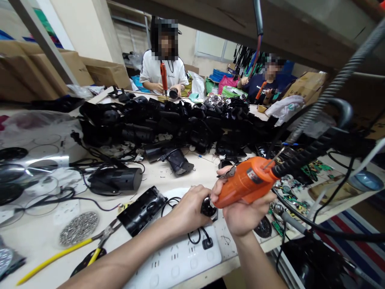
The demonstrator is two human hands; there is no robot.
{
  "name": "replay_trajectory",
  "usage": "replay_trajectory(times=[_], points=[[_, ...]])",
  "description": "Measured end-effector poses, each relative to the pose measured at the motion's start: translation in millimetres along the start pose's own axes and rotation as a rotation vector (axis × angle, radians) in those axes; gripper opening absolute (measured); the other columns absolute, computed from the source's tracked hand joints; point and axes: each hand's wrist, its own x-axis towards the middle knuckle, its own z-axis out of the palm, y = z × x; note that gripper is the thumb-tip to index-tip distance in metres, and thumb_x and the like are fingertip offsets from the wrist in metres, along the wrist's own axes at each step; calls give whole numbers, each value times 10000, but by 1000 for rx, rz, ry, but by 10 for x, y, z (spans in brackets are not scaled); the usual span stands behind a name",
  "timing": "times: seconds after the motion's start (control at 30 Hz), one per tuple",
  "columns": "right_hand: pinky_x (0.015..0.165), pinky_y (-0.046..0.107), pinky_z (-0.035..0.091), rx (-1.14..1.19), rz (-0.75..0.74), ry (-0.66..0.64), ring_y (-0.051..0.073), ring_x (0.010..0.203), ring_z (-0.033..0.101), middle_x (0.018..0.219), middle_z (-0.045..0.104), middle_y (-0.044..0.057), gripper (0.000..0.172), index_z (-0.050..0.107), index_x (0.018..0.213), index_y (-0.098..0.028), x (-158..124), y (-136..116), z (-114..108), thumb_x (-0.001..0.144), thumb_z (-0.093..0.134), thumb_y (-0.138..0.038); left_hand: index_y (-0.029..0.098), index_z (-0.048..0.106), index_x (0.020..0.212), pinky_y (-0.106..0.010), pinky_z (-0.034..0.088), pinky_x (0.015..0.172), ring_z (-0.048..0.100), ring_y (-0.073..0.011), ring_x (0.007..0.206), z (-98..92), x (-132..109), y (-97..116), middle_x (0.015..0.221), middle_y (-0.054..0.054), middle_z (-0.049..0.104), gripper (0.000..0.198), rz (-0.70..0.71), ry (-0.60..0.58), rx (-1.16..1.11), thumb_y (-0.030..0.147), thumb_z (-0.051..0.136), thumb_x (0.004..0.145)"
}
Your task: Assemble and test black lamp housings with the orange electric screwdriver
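My right hand (pixel 246 212) is wrapped round an orange electric screwdriver (pixel 248 180), tilted so its front end points down and left. A black cable sleeve runs from its back toward the upper right. My left hand (pixel 192 204) grips a small round black part (pixel 208 207) right at the screwdriver's front end. The driver's tip is hidden, so I cannot tell whether it touches a screw. Below my left hand lies a white power strip (pixel 177 261) with a black plug in it. An opened black housing (pixel 142 210) rests left of my left hand.
Yellow-handled pliers (pixel 60 257) and a pile of small screws (pixel 78 228) lie at the left. Black housings (pixel 168 120) heap across the middle. Green circuit boards (pixel 288 192) spread on the right. A metal spring hose (pixel 327 92) hangs there. Two people (pixel 164 76) work across the table.
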Motion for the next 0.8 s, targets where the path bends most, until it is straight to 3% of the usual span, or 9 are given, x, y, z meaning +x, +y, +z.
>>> replay_trajectory(times=[0.1,0.23,0.37,0.53,0.7,0.8], points=[[372,277,414,4,8,30,170,402,525,617,628,32,660,669,834,-174,2,10,10,691,562,-810,189,583,971,-364,451,843,529,-247,964,14,-1,-2,1007,-55,570,437,0,9,18,167,758,572],[347,267,393,-13,15,-23,169,372,506,558,605,23,653,655,826,-169,14,0,13,706,543,-802,186,575,978,-352,467,820,544,-238,939,36,-12,-6,990,-53,568,435,17,19,20,164,745,578],[377,313,453,-52,31,-68,176,365,500,532,584,11,670,641,844,-177,21,6,0,728,489,-819,207,582,1015,-358,469,838,550,-246,956,48,-8,-1,1005,-55,578,437,47,24,34,173,731,605],[492,397,529,-108,3,-20,213,428,547,502,552,3,694,648,809,-196,11,53,-7,705,461,-856,205,587,1022,-360,463,853,540,-249,975,50,-4,7,1024,-63,574,410,51,7,59,181,707,631],[389,323,460,-80,-7,-32,187,399,515,541,579,15,666,677,874,-193,14,-24,-15,753,461,-811,198,604,978,-355,461,841,533,-245,968,32,-17,27,981,-53,566,372,17,-1,84,189,722,624],[364,283,398,-113,-44,29,180,407,506,571,595,22,697,657,904,-180,49,-52,-115,722,474,-828,206,608,1100,-371,462,874,543,-254,1007,-84,-4,47,1057,-59,593,548,-21,-37,27,272,794,588]])
